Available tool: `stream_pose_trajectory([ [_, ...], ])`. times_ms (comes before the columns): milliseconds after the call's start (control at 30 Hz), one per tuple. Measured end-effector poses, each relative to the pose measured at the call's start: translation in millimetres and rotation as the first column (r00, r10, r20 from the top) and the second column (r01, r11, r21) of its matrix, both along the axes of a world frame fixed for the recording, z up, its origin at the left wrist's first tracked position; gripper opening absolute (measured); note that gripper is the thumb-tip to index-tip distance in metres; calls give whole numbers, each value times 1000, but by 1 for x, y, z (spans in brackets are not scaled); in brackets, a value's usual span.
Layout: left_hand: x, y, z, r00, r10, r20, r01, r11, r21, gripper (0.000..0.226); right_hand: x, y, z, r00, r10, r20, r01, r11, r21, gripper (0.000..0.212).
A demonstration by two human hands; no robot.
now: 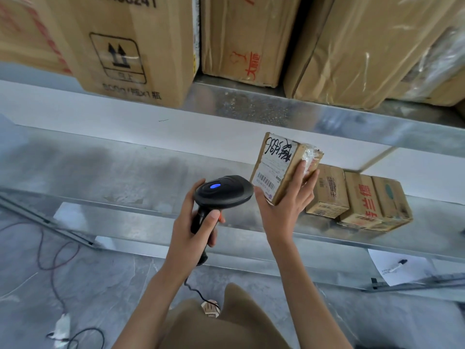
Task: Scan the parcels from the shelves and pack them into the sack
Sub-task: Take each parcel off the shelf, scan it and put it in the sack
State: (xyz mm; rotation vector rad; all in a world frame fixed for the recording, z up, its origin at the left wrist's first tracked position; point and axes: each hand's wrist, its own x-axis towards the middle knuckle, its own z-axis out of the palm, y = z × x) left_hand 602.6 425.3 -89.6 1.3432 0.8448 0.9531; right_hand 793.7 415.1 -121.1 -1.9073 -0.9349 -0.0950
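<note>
Head view, left hand point(191, 230) gripping one scanner point(224, 191), right hand point(284, 210) holding one parcel point(276, 165), three parcels point(357, 200) shelved.

Left hand point(193, 227) grips scanner point(224, 192); right hand point(284, 210) holds parcel point(281, 167), label facing scanner

Two bare forearms, no sleeves in view, olive-brown trousers point(221, 326), short plain fingernails.

Perhaps eight parcels point(281, 167), one scanner point(224, 192)
</note>
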Motion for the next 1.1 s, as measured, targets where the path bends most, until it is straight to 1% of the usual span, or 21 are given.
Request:
stream_pose_trajectory([
  [200, 3, -3, 0, 1000, 11, -2, -11, 1000, -2, 67, 5, -5, -2, 1000, -21, -10, 21, 1000, -15, 110],
  [400, 25, 1, 2, 1000, -12, 24, 13, 1000, -26, 70, 21, -26, 11, 991, -43, -126, 38, 998, -46, 113],
  [500, 47, 7, 6, 996, -83, 40, 83, 997, -9, 68, 37, -44, 20, 986, -85, -140, 80, 996, -45, 114],
  [633, 89, 2, 17, 982, -186, 18, 186, 982, 35, 61, 67, -72, 26, 966, -193, -173, 197, 980, 3, 112],
  [733, 128, -13, 25, 962, -272, 27, 270, 961, 61, 58, 93, -103, 29, 960, -255, -114, 260, 965, 37, 108],
  [800, 155, -30, 28, 944, -327, 31, 325, 944, 63, 57, 111, -131, 31, 946, -301, -120, 308, 950, 45, 108],
  [900, 194, -61, 30, 904, -427, 34, 424, 903, 66, 49, 137, -178, 32, 908, -395, -136, 405, 913, 51, 109],
  [1000, 236, -97, 32, 860, -511, 3, 510, 858, 61, 28, 165, -228, 32, 865, -480, -145, 491, 870, 46, 109],
  [1033, 250, -109, 32, 843, -538, -4, 537, 842, 48, 23, 175, -244, 31, 847, -507, -160, 518, 854, 40, 109],
  [1100, 278, -134, 31, 800, -599, -10, 599, 800, 36, 32, 193, -277, 29, 811, -555, -183, 568, 823, 22, 109],
])
